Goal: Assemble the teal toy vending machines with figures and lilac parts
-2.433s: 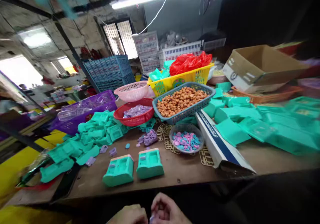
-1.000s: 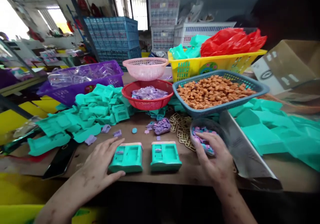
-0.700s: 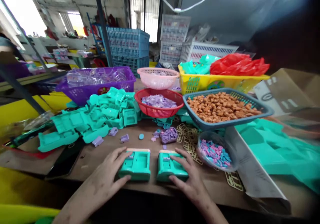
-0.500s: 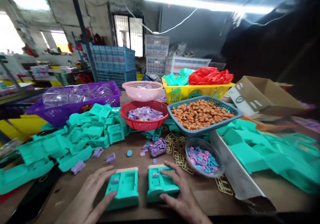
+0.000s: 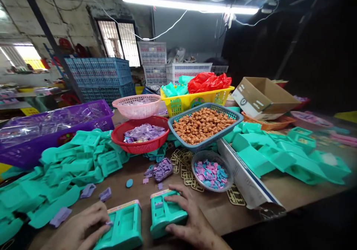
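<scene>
Left hand: the left hand [image 5: 79, 227] lies low at the near edge of the worktop [image 5: 206, 205], fingers spread against the left side of the left teal housing [image 5: 122, 227]; not closed around it.
Right hand: the right hand [image 5: 189, 220] is wrapped over the right teal housing [image 5: 163, 213], fingers on its top and right side, thumb at its near edge, clamped on it.
Left teal housing: lies flat at the near edge, open face up, with a small purple piece [image 5: 109, 223] at its left rim, just by the left fingertips.
Right teal housing: lies just beside the left one, apart by a narrow gap, a purple insert [image 5: 158, 204] sitting in its upper part.
Clear bowl: the clear bowl [image 5: 223, 185] of pink, blue and purple bits stands near the right hand, beyond it to the right.
Gold frames: flat gold frames [image 5: 181, 164] lie under and around the bowl.
Purple heap: a small purple heap [image 5: 161, 168] sits beyond the right teal housing.
Teal pile: loose teal parts [image 5: 78, 161] cover the left of the worktop.
Baskets: a red basket [image 5: 122, 140] of purple pieces and a blue basket [image 5: 234, 122] of brown pieces stand further back, side by side.
Cardboard box: an open cardboard box [image 5: 262, 97] stands far right, tilted.
</scene>
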The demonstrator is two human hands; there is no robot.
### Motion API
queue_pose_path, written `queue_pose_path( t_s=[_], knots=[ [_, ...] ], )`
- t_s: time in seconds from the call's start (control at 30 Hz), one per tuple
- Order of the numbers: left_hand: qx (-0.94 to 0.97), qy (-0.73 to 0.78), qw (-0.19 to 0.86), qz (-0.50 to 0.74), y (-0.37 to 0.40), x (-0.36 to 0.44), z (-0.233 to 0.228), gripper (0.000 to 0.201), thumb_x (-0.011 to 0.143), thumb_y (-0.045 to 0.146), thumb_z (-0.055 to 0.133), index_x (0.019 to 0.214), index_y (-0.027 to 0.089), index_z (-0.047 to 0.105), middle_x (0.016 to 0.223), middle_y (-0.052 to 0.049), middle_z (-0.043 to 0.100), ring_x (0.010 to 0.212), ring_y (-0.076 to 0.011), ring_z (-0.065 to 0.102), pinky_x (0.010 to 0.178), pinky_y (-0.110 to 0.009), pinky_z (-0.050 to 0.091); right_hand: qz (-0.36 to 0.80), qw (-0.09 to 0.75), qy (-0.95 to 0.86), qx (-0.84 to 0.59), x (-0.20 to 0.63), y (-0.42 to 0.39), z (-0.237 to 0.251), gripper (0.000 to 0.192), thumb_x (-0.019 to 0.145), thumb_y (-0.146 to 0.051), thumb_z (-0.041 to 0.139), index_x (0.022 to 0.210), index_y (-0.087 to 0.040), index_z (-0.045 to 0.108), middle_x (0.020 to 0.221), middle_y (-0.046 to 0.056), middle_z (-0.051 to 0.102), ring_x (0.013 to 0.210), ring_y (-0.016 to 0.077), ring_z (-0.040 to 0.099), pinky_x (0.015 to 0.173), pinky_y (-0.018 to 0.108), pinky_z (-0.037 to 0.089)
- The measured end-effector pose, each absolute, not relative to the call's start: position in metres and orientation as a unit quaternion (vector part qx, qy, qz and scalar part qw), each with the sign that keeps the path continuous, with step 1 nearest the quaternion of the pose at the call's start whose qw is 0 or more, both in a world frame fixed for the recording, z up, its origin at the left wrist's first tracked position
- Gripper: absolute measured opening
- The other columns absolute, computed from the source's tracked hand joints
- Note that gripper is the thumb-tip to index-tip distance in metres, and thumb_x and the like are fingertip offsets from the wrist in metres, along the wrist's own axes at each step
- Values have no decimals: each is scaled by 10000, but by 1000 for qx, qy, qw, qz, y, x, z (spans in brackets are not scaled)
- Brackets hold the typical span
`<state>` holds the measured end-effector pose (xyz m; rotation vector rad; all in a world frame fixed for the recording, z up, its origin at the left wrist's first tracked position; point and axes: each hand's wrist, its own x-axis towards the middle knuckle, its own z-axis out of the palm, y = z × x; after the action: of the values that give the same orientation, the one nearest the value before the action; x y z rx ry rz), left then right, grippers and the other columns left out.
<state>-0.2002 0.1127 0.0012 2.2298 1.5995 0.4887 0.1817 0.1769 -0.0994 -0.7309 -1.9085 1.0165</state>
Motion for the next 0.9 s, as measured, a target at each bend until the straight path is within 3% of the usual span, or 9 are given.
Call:
queue_pose_path(
  t_s=[0.13, 0.27, 0.33, 0.43, 0.53, 0.63, 0.73, 0.83, 0.9],
  knots=[
    [805, 552, 164, 144, 112, -196, 8, 310, 1076, 488, 598, 909, 280, 757, 976, -14, 775, 889, -192, 765, 823, -211, 595, 390, 425, -766, -285, 182, 178, -100, 696, 831, -420, 946, 1480, -372, 697, 1674, 119, 526, 1546, 372, 537, 1269, 574, 458],
    [818, 540, 160, 120, 112, -192, 16, 350, 1109, 468, 534, 904, 254, 721, 969, -26, 756, 881, -183, 741, 827, -220, 575, 380, 417, -772, -293, 183, 178, -96, 658, 842, -408, 935, 1462, -357, 718, 1653, 124, 553, 1536, 368, 544, 1276, 596, 446],
    [809, 554, 170, 99, 112, -190, 28, 290, 1102, 464, 567, 1009, 264, 756, 1045, -26, 776, 949, -195, 755, 870, -237, 585, 387, 414, -768, -297, 183, 178, -95, 650, 841, -407, 933, 1455, -356, 724, 1655, 124, 557, 1536, 368, 546, 1276, 595, 450],
    [789, 583, 164, 105, 116, -183, 60, 293, 1068, 521, 651, 1219, 300, 772, 1180, -25, 802, 1050, -224, 769, 925, -268, 605, 394, 418, -760, -305, 183, 177, -99, 778, 823, -417, 944, 1543, -358, 656, 1661, 136, 566, 1543, 389, 548, 1277, 613, 457],
    [790, 584, 119, 141, 134, -169, 105, 320, 1105, 535, 588, 1145, 280, 778, 1153, -35, 804, 1027, -217, 757, 886, -269, 593, 384, 425, -759, -310, 184, 178, -110, 933, 833, -448, 940, 1664, -357, 526, 1670, 153, 578, 1554, 416, 553, 1274, 626, 476],
    [795, 580, 37, 171, 179, -152, 150, 373, 1124, 539, 536, 1065, 252, 767, 1113, -39, 797, 1001, -214, 737, 877, -293, 566, 361, 426, -775, -297, 187, 184, -123, 947, 847, -461, 936, 1683, -372, 502, 1669, 152, 590, 1538, 427, 582, 1254, 609, 517],
    [785, 606, -32, 125, 250, -143, 176, 351, 1134, 441, 501, 1130, 211, 766, 1158, -62, 801, 1043, -227, 741, 892, -322, 565, 339, 424, -791, -281, 187, 191, -132, 925, 841, -464, 951, 1662, -393, 532, 1658, 149, 604, 1527, 435, 594, 1246, 608, 528],
    [780, 623, -26, 53, 328, -143, 170, 240, 1061, 271, 643, 1237, 147, 747, 1266, -113, 784, 1173, -255, 734, 1025, -363, 572, 338, 433, -785, -288, 185, 193, -136, 889, 828, -489, 965, 1625, -399, 581, 1631, 147, 627, 1512, 449, 603, 1240, 618, 527],
    [780, 626, -13, 5, 371, -145, 153, 319, 1028, 276, 742, 1318, 145, 718, 1380, -131, 740, 1272, -282, 703, 1112, -451, 570, 344, 439, -775, -296, 185, 192, -136, 889, 824, -505, 966, 1621, -398, 586, 1619, 143, 638, 1507, 451, 606, 1248, 617, 517]
  ],
)
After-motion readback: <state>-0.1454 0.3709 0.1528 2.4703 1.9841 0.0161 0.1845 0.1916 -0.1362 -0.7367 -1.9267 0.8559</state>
